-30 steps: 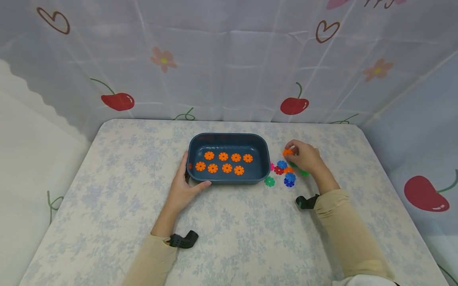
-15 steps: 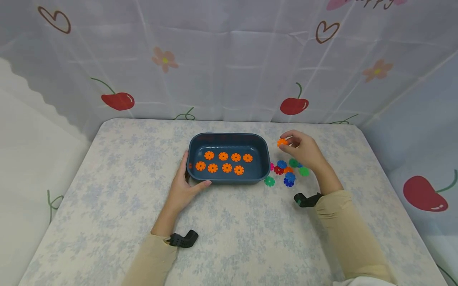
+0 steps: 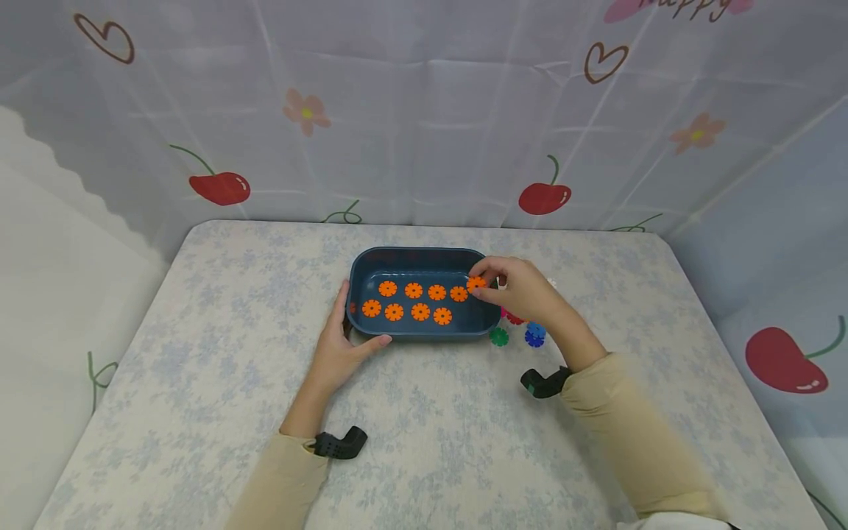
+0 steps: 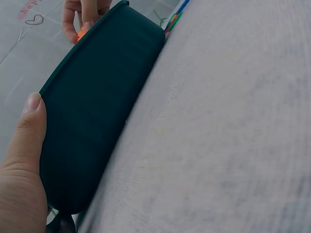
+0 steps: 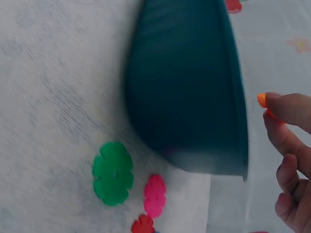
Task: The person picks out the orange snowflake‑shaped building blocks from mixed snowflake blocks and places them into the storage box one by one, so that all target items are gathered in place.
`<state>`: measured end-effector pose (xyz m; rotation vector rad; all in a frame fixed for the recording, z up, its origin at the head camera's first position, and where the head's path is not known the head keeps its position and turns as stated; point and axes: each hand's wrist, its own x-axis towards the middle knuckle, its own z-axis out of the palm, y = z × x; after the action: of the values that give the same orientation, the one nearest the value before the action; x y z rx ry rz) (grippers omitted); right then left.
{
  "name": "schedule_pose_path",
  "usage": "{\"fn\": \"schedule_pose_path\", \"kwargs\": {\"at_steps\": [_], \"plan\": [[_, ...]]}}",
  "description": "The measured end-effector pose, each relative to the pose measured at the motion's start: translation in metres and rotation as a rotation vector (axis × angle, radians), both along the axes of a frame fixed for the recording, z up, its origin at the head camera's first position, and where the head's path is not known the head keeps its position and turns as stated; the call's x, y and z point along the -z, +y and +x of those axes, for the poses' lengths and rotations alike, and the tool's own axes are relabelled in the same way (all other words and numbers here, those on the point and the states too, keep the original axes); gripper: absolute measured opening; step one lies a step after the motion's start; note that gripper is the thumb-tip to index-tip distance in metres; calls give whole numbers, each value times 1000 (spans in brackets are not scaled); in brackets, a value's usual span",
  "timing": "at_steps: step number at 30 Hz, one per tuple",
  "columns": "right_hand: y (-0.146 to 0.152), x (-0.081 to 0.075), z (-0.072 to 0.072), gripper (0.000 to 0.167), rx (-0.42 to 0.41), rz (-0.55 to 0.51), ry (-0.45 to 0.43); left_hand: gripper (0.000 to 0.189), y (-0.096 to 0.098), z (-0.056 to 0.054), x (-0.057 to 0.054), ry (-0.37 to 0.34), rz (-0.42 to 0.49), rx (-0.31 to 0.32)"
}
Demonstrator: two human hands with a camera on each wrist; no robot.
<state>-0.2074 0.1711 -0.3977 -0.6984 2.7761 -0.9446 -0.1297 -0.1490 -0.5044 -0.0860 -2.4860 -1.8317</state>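
Note:
A dark blue rectangular plastic basin [image 3: 424, 337] stands on the table, with several orange notched plastic discs [image 3: 420, 311] in two rows on its floor. My left hand [image 3: 336, 357] holds the basin's left end, fingers along the side and thumb on the front wall. In the left wrist view the thumb [image 4: 26, 131] lies against the wall near the rim. Between thumb and fingers, my right hand [image 3: 520, 289] pinches another orange disc [image 3: 475, 284] over the basin's right end. In the right wrist view that disc [image 5: 262, 100] is above the rim, mostly covered by fingertips.
Right of the basin lie loose discs: a green disc [image 3: 500, 336], blue discs [image 3: 535, 335] and a pink disc [image 5: 155, 196], some partly hidden under the right arm. A patterned cloth [image 3: 411, 442] covers the table. A printed curtain [image 3: 424, 132] hangs behind.
My right hand has lifted the orange disc from the loose pile, then carried it left to above the basin's right end. The left hand and basin have stayed put.

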Motion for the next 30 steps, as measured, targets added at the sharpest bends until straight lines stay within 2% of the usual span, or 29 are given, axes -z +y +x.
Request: {"fn": "schedule_pose_path", "kwargs": {"at_steps": [7, 14, 21, 30], "plan": [[-19, 10, 3, 28, -76, 246, 82, 118, 0, -1, 2, 7, 2, 4], [-32, 15, 3, 28, -85, 378, 108, 117, 0, 1, -1, -1, -4, -1], [-39, 20, 2, 20, -129, 431, 95, 117, 0, 0, 1, 4, -1, 2], [-40, 25, 1, 24, -106, 440, 106, 117, -1, -1, 1, 5, -8, 3]]}}
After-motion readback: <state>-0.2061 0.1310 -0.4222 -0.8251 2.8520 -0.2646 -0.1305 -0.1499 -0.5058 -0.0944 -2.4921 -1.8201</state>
